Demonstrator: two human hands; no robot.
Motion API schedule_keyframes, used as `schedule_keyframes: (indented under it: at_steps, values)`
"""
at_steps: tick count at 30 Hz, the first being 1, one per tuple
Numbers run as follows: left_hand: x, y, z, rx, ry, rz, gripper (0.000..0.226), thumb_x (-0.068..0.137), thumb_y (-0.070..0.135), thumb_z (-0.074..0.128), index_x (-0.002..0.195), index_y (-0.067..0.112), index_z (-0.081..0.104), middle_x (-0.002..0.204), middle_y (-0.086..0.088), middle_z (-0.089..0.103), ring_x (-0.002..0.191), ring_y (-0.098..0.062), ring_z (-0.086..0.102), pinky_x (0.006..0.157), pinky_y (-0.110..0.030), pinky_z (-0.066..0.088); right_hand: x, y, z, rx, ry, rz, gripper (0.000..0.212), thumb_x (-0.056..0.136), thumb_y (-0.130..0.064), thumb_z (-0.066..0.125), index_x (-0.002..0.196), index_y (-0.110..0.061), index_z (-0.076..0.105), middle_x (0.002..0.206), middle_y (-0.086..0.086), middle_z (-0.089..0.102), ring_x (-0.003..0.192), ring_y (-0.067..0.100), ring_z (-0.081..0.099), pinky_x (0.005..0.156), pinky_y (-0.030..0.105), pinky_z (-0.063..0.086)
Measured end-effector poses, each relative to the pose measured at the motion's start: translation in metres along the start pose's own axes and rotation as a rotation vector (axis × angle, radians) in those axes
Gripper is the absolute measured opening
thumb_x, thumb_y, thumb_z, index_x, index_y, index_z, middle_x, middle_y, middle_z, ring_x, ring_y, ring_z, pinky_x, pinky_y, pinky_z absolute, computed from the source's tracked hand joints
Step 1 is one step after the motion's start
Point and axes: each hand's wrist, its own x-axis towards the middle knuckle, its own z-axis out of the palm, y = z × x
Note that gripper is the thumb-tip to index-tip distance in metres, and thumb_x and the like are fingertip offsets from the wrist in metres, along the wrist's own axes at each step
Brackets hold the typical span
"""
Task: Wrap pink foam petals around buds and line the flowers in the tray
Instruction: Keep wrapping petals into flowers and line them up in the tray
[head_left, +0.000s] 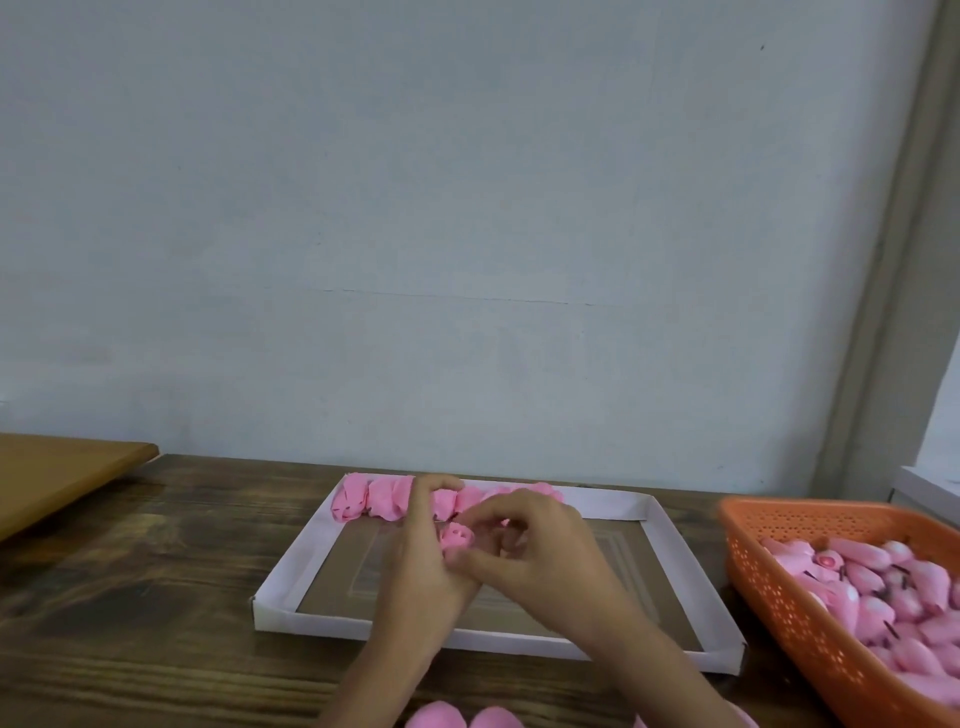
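A shallow white-rimmed cardboard tray (306, 551) lies on the wooden table. Along its far edge runs a row of finished pink foam flowers (382, 499). Over the tray's middle, my left hand (421, 551) and my right hand (535, 551) meet around one pink flower (457, 535). Both hands pinch it with curled fingers, and much of it is hidden between them. Loose pink foam petals (457, 717) lie at the near edge of the view.
An orange perforated basket (779, 587) full of pink buds stands at the right. A lighter wooden board (57, 478) lies at the far left. A pale wall (467, 234) rises right behind the table. Dark wooden tabletop (130, 597) spreads left of the tray.
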Motion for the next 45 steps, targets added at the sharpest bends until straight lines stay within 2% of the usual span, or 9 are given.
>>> schedule_keyframes:
  at_steps: [8, 12, 18, 23, 27, 31, 36, 41, 45]
  values:
    - [-0.006, 0.001, 0.008, 0.012, -0.139, -0.14, 0.101, 0.056, 0.03, 0.083, 0.122, 0.08, 0.025, 0.117, 0.018, 0.059, 0.098, 0.002, 0.065, 0.082, -0.022, 0.055, 0.004, 0.014, -0.005, 0.052, -0.15, 0.127, 0.011, 0.084, -0.034, 0.081, 0.095, -0.031, 0.083, 0.088, -0.007, 0.077, 0.086, 0.004, 0.065, 0.076, 0.015, 0.046]
    - [-0.004, 0.003, 0.012, -0.145, -0.318, -0.261, 0.122, 0.055, 0.021, 0.092, 0.15, 0.052, 0.022, 0.114, 0.002, 0.067, 0.101, -0.015, 0.075, 0.089, -0.042, 0.064, 0.004, 0.022, -0.011, 0.3, -0.214, 0.25, 0.003, 0.088, -0.027, 0.08, 0.087, -0.025, 0.082, 0.079, 0.011, 0.072, 0.073, 0.009, 0.057, 0.07, 0.027, 0.046]
    - [-0.002, 0.011, 0.017, -0.209, -0.364, -0.285, 0.104, 0.086, -0.014, 0.072, 0.136, 0.067, 0.028, 0.126, -0.001, 0.05, 0.108, -0.025, 0.065, 0.085, -0.048, 0.064, 0.003, 0.02, -0.006, 0.263, -0.211, 0.252, 0.016, 0.087, -0.025, 0.08, 0.098, -0.014, 0.076, 0.09, 0.016, 0.077, 0.082, 0.02, 0.069, 0.08, 0.043, 0.059]
    - [-0.006, 0.013, 0.004, -0.227, -0.383, -0.23, 0.135, 0.065, 0.014, 0.097, 0.146, 0.073, 0.005, 0.134, 0.013, 0.053, 0.097, -0.013, 0.076, 0.075, -0.028, 0.062, 0.006, 0.018, -0.024, 0.362, -0.175, 0.312, 0.013, 0.088, -0.019, 0.082, 0.098, -0.01, 0.077, 0.085, 0.012, 0.079, 0.073, 0.017, 0.073, 0.062, 0.027, 0.058]
    - [-0.003, 0.007, -0.001, -0.127, -0.219, -0.128, 0.094, 0.064, 0.073, 0.083, 0.141, 0.071, 0.029, 0.118, 0.031, 0.059, 0.096, -0.002, 0.069, 0.087, -0.026, 0.052, 0.051, 0.046, -0.084, 0.214, -0.129, 0.465, 0.015, 0.091, -0.017, 0.079, 0.093, -0.003, 0.076, 0.076, 0.017, 0.076, 0.063, 0.023, 0.075, 0.06, 0.033, 0.064]
    - [-0.001, -0.01, -0.005, -0.041, -0.033, -0.065, 0.016, 0.098, 0.041, 0.066, 0.103, 0.055, 0.06, 0.087, 0.02, 0.068, 0.078, -0.004, 0.065, 0.07, -0.018, 0.048, 0.096, 0.088, -0.097, -0.016, -0.251, 0.767, 0.019, 0.093, -0.009, 0.076, 0.091, 0.008, 0.068, 0.076, 0.017, 0.072, 0.069, 0.029, 0.074, 0.062, 0.034, 0.064]
    - [-0.001, -0.009, -0.006, 0.037, 0.022, -0.049, 0.013, 0.1, 0.034, 0.065, 0.093, 0.044, 0.059, 0.076, 0.0, 0.069, 0.063, -0.014, 0.059, 0.063, -0.032, 0.046, 0.106, 0.137, -0.061, -0.196, -0.441, 0.989, 0.006, 0.093, -0.004, 0.067, 0.098, -0.005, 0.071, 0.09, 0.01, 0.072, 0.075, 0.015, 0.067, 0.09, 0.027, 0.058]
    - [0.009, -0.012, -0.013, 0.062, 0.085, -0.043, 0.017, 0.1, 0.029, 0.064, 0.092, 0.042, 0.057, 0.07, -0.002, 0.065, 0.065, -0.022, 0.063, 0.059, -0.041, 0.053, 0.107, 0.149, -0.04, -0.229, -0.032, 0.841, 0.032, 0.082, -0.024, 0.083, 0.097, -0.002, 0.065, 0.086, 0.011, 0.076, 0.081, 0.023, 0.077, 0.076, 0.033, 0.063]
    - [0.002, -0.009, -0.011, 0.103, 0.01, -0.049, 0.016, 0.096, 0.035, 0.066, 0.088, 0.044, 0.055, 0.068, 0.009, 0.063, 0.062, -0.004, 0.057, 0.057, -0.016, 0.042, 0.104, 0.148, -0.048, -0.281, -0.075, 0.778, 0.041, 0.087, -0.039, 0.08, 0.099, -0.003, 0.064, 0.085, 0.008, 0.07, 0.071, 0.022, 0.07, 0.052, 0.026, 0.05]
